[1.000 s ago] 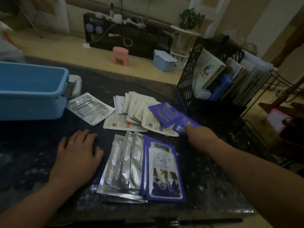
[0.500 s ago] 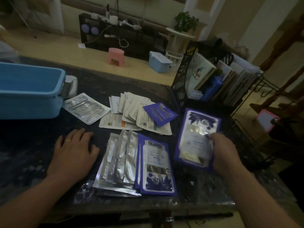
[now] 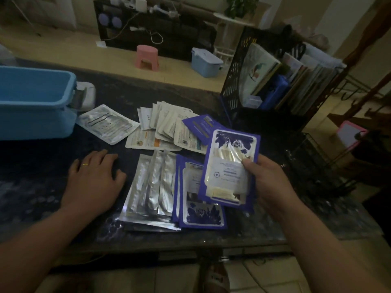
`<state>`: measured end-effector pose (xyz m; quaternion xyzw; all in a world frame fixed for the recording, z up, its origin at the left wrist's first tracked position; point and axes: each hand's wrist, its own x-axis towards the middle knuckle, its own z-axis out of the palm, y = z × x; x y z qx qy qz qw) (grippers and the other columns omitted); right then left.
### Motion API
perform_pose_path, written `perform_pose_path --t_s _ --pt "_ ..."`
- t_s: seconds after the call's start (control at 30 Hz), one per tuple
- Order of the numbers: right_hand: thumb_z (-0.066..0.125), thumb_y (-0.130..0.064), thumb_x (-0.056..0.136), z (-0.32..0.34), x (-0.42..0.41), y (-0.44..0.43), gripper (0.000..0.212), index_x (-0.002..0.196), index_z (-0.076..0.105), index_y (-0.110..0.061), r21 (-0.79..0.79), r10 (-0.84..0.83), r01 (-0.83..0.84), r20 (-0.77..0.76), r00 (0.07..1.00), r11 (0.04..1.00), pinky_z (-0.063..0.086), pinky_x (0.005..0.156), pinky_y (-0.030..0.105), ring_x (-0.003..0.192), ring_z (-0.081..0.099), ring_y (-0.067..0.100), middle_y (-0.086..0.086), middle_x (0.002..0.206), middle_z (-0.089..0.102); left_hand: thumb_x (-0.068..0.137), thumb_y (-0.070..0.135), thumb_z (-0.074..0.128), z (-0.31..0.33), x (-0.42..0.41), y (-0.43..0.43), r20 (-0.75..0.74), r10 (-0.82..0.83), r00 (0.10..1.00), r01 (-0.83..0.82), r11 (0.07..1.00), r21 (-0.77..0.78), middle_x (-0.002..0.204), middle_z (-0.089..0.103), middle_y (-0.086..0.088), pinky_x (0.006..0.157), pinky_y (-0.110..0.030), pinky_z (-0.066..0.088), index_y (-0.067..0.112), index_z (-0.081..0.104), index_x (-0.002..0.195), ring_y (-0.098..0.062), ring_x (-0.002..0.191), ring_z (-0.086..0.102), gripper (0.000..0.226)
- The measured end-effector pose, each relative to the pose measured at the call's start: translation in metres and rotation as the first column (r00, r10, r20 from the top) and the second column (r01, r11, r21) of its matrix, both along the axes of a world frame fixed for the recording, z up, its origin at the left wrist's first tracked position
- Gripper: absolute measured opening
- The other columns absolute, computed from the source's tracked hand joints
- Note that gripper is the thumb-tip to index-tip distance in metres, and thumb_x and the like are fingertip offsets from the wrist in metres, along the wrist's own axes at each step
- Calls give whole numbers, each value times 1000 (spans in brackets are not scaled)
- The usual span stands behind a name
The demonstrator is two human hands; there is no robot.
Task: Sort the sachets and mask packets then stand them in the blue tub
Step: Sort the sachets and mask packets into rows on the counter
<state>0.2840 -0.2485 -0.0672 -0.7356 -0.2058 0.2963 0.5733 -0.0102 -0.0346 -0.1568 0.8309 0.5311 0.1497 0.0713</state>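
Now between the right hand's (image 3: 275,187) fingers (image 3: 250,166): purple mask packet (image 3: 227,163).

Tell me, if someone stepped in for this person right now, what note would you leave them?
Left hand rests flat and open on the table. Right hand grips one purple mask packet, raised above the purple pile.
Laid out: silver packets beside the purple pile, white sachets fanned behind, one purple packet lying on that fan, one silvery packet near the blue tub.
Done: piles partly sorted.
Left: lay the held packet on the purple pile, sort the strays, then stand everything in the tub; none visible in it.
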Motion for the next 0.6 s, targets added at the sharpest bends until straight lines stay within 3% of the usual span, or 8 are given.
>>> perform_pose_path --t_s 0.13,0.2,0.27,0.33,0.43,0.6 --pt "59 -14 106 -12 8 3 16 116 72 -14 19 -29 29 3 1000 999 63 82 51 93 79 30 9 104 80 97 38 58 -1 1 -1 15 0 1000 0 1000 15 153 53 -8 123 -61 25 22 59 141 -29 147 42 46" --pt "59 -7 103 -19 13 5 14 109 71 -12 30 -96 99 -88 991 995 61 85 53 92 77 34 12 100 80 97 38 59 0 1 -1 13 0 1000 0 1000 16 153 53 -8 123 -61 25 22 60 141 -29 147 42 46" --pt "58 -4 101 -27 17 4 16 113 68 -8 0 -148 152 -216 965 988 62 79 52 91 77 36 17 103 78 98 39 58 1 1 -1 11 1 1000 -1 1000 14 154 52 -8 124 -60 24 22 59 142 -29 148 41 47" --pt "58 -4 101 -35 18 -4 17 116 65 -3 -106 -135 108 -283 950 988 65 69 48 85 77 37 20 100 78 98 40 57 1 1 0 5 2 1000 -2 1000 8 156 51 -8 124 -59 23 23 58 143 -28 149 39 48" --pt "58 -3 101 -41 19 -18 13 111 65 -1 -266 -49 -40 -320 946 963 65 67 44 79 77 36 20 90 79 98 41 55 1 1 1 7 1 1000 -1 1000 4 157 50 -7 125 -59 22 24 57 144 -28 150 37 49" --pt "64 -3 98 -48 34 -26 22 119 67 -4 -282 -57 -34 -309 949 959 64 63 37 84 80 34 19 100 80 98 41 55 0 0 1 3 -3 1000 3 1000 7 157 50 -7 124 -60 23 24 57 145 -27 150 38 50"
